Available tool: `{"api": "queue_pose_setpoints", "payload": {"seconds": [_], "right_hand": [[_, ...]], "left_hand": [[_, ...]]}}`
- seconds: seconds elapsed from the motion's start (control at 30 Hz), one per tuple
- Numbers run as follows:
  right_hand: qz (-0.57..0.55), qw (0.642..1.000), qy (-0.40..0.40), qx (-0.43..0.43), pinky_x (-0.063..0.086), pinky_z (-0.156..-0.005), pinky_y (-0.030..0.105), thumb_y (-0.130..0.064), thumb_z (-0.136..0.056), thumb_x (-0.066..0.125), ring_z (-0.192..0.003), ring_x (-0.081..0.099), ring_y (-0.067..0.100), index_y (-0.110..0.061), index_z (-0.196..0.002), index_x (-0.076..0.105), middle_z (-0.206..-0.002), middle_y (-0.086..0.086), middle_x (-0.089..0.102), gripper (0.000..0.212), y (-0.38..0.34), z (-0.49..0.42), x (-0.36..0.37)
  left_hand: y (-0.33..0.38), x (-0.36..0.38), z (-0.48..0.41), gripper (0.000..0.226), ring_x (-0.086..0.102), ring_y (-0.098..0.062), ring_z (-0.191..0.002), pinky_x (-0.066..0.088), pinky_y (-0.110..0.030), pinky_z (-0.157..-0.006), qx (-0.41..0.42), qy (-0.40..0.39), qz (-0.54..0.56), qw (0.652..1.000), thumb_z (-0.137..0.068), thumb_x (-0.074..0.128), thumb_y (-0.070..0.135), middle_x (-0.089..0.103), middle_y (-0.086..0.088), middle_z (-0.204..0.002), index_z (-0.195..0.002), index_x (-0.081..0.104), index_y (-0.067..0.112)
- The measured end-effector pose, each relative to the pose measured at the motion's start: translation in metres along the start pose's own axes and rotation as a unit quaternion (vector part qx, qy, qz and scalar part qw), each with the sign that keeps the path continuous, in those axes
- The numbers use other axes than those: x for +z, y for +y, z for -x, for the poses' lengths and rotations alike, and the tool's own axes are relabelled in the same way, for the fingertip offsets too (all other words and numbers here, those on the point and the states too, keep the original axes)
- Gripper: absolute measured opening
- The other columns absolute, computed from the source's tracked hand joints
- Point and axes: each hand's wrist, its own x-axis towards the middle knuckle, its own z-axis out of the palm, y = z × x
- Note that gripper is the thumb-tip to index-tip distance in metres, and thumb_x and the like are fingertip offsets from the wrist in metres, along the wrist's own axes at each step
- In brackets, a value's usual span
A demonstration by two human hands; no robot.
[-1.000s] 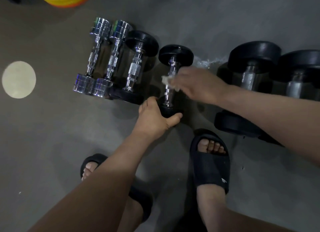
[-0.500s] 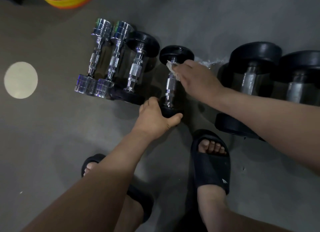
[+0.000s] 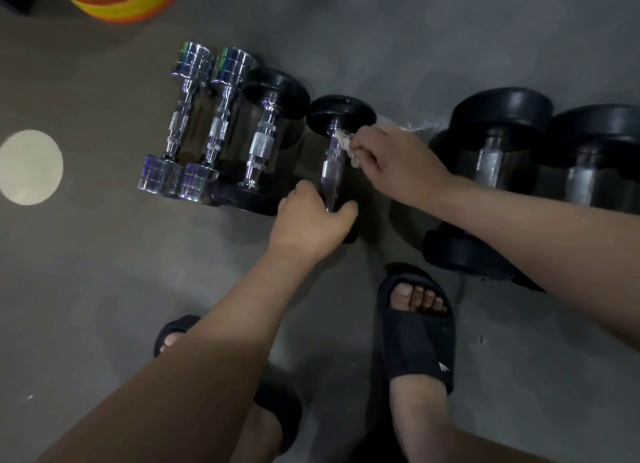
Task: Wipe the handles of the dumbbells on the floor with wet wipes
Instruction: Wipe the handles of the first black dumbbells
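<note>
Up the handle, the right hand has slid its wipe.

left group: leftmost dumbbell, second dumbbell and third dumbbell, side by side on floor
centre: fourth dumbbell, just right of third
fourth's near end: left hand grips it
handle's far end: right hand pinches wet wipe against it
right: large dumbbell, then outer large dumbbell

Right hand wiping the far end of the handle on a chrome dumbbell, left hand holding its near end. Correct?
Wrong dumbbell. The head view shows the right hand pressing the wet wipe on the handle of the small black dumbbell; the chrome dumbbells lie untouched further left. Left hand holds its near end.
</note>
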Motion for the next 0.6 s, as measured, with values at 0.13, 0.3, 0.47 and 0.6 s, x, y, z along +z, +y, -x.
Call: {"api": "queue_pose_setpoints", "payload": {"seconds": [0.13,0.3,0.47,0.6], "right_hand": [[-0.046,0.996,0.045,0.054,0.044,-0.066,0.033,-0.016,-0.095,0.053,-0.077,0.057,0.021,-0.011,-0.102,0.063,-0.092,0.006,0.064,0.013,0.001,0.009,-0.001],[-0.065,0.991,0.081,0.079,0.038,-0.069,0.025,-0.015,-0.095,0.055,-0.08,0.05,0.007,-0.01,-0.107,0.065,-0.095,0.003,0.067,0.017,0.008,0.012,-0.007],[-0.056,0.994,0.076,0.054,0.041,-0.07,0.024,-0.017,-0.095,0.055,-0.082,0.056,0.01,-0.014,-0.107,0.064,-0.096,0.0,0.066,0.016,0.007,0.012,-0.012],[-0.037,0.997,0.059,0.032,0.051,-0.069,0.036,-0.019,-0.098,0.052,-0.081,0.06,0.019,-0.017,-0.112,0.065,-0.098,0.004,0.064,0.019,0.008,0.011,-0.007]], "left_hand": [[0.021,0.015,-0.006,0.056,0.062,-0.037,-0.109,0.052,-0.044,-0.09,-0.05,0.061,-0.061,0.995,-0.081,0.072,0.047,0.065,-0.014,-0.115,-0.115,0.05,0.009],[0.017,0.014,-0.014,0.037,0.063,-0.037,-0.108,0.05,-0.039,-0.085,-0.056,0.059,-0.071,0.994,-0.086,0.064,0.033,0.066,-0.014,-0.115,-0.113,0.055,0.009],[0.007,0.004,-0.028,0.026,0.072,-0.023,-0.084,0.06,-0.039,-0.08,-0.012,-0.03,0.086,0.996,-0.078,0.078,0.029,0.074,-0.006,-0.089,-0.098,0.07,0.014],[0.011,-0.002,-0.029,0.017,0.071,-0.011,-0.071,0.059,-0.032,-0.073,0.007,-0.097,0.162,0.982,-0.082,0.081,0.018,0.077,-0.005,-0.083,-0.095,0.074,0.01]]}}
